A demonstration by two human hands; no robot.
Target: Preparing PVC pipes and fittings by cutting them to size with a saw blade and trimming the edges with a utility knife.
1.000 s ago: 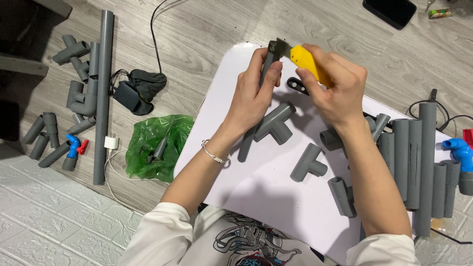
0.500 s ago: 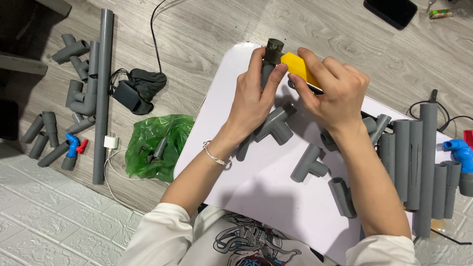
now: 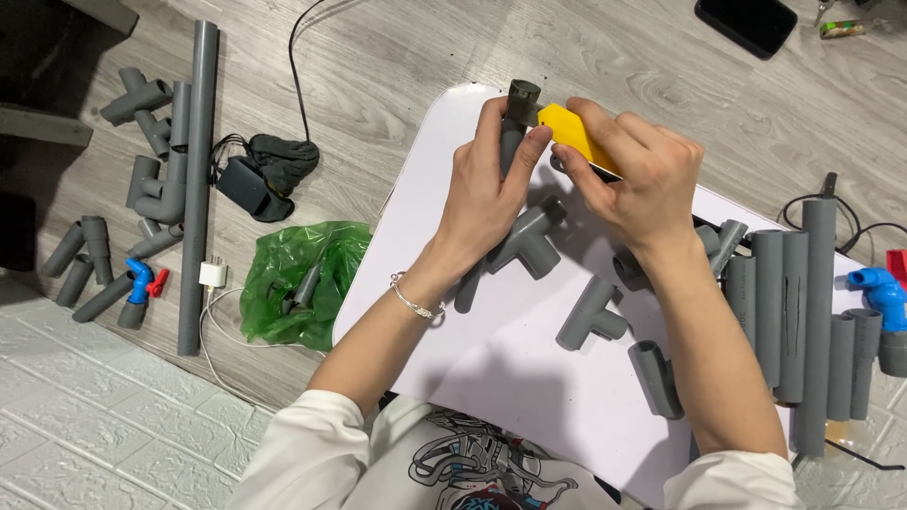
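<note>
left hand (image 3: 487, 194) grips smooth grey pipe (image 3: 510, 142); right hand (image 3: 638, 179) holds flat yellow tool (image 3: 572, 137)

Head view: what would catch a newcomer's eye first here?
At top centre, over the white board, the left hand holds a grey pipe upright while the right hand presses a yellow tool against it. Grey tee fittings lie on the board below, and a green plastic bag sits left of it.

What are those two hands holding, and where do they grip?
Left hand grips a grey pipe near its upper end; right hand pinches a yellow tool by its lower part.
</note>
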